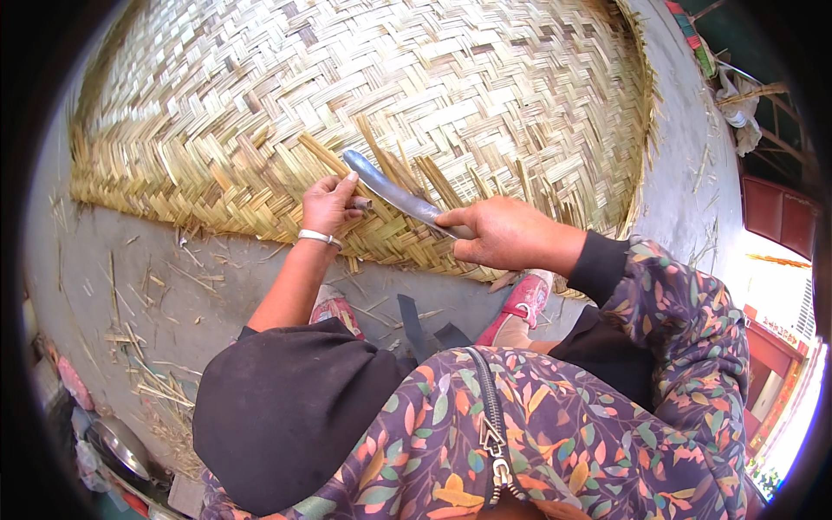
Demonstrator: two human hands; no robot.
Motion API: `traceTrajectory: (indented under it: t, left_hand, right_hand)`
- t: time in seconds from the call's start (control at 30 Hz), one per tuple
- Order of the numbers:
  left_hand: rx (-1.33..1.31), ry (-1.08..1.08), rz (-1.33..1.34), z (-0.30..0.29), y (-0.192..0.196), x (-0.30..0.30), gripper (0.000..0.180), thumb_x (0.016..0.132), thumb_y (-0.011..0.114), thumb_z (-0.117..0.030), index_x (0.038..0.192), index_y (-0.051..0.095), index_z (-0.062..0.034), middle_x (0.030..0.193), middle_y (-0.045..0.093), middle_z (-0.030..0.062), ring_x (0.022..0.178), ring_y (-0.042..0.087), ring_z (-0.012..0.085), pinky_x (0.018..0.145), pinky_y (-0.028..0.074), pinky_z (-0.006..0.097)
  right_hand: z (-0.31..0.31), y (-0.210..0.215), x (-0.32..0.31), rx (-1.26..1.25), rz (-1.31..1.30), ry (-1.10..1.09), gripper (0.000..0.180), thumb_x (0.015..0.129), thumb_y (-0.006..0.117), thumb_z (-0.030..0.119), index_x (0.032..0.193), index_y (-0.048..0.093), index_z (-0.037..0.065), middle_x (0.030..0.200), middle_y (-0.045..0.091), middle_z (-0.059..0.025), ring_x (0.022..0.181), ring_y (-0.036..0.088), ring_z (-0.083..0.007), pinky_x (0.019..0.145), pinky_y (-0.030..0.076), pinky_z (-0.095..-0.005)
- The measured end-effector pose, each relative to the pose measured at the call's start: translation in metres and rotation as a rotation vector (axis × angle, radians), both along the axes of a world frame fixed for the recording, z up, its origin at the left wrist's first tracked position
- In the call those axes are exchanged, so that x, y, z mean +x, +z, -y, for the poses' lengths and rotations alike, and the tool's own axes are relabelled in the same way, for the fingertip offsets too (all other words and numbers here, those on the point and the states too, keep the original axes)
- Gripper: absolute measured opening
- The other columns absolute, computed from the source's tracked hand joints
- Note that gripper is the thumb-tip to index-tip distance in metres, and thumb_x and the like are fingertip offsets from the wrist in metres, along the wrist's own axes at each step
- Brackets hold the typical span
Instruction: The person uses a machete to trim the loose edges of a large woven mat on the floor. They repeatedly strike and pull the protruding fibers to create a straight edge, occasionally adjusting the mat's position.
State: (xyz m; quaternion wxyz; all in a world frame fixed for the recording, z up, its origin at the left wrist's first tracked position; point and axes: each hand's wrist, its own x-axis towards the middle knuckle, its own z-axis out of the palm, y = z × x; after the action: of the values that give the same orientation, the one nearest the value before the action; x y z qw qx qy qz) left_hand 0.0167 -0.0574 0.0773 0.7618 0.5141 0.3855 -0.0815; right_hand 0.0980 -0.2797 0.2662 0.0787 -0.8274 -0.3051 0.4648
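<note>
A large mat (416, 95) of flat split-reed strips in a slanting weave lies on the ground before me. Loose strip ends (442, 180) stick up along its near edge. My right hand (505, 232) is closed round the near end of a curved, polished metal blade (390, 188), its index finger stretched along it. The blade points up and left across the mat's edge, its rounded tip by my left thumb. My left hand (329, 204), with a pale bangle on the wrist, is closed on a reed strip (360, 203), whose short end shows below the fingers.
Reed scraps (160, 386) litter the grey concrete floor (208, 303) at left. My red shoes (524, 303) stand at the mat's near edge, with dark strips (411, 325) between them. A metal bowl (121, 446) is at lower left. Dark red furniture (778, 217) stands far right.
</note>
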Motion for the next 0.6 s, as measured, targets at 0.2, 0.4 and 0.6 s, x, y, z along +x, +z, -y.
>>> traceTrajectory:
  t: [0.2,0.4,0.6]
  left_hand:
    - [-0.223,0.047,0.010,-0.006,0.006,-0.001,0.019,0.094,0.068,-0.026,0.096,0.064,-0.0076,0.085,0.069,0.0034,0.071,0.069,0.0137,0.055,0.053,0.023]
    - [-0.347,0.059,0.060,-0.012,0.014,-0.009,0.021,0.095,0.067,-0.029,0.099,0.065,-0.0080,0.086,0.069,0.0038,0.070,0.068,0.0135,0.056,0.053,0.025]
    - [-0.317,0.047,0.023,-0.007,0.019,-0.007,0.021,0.095,0.067,-0.031,0.094,0.065,-0.0099,0.080,0.068,0.0015,0.063,0.065,0.0105,0.052,0.050,0.022]
  right_hand:
    - [-0.010,0.023,0.017,-0.040,-0.010,0.115,0.042,0.082,0.061,0.031,0.118,0.069,0.010,0.096,0.071,-0.0188,0.092,0.068,-0.0350,0.084,0.052,-0.0442]
    - [-0.016,0.021,0.011,-0.041,-0.041,0.015,0.046,0.081,0.060,0.028,0.123,0.067,0.011,0.084,0.069,-0.0211,0.084,0.067,-0.0362,0.079,0.052,-0.0455]
    - [-0.006,-0.004,-0.014,-0.083,0.094,0.092,0.038,0.083,0.061,0.030,0.117,0.067,0.014,0.094,0.071,-0.0152,0.092,0.068,-0.0335,0.082,0.053,-0.0444]
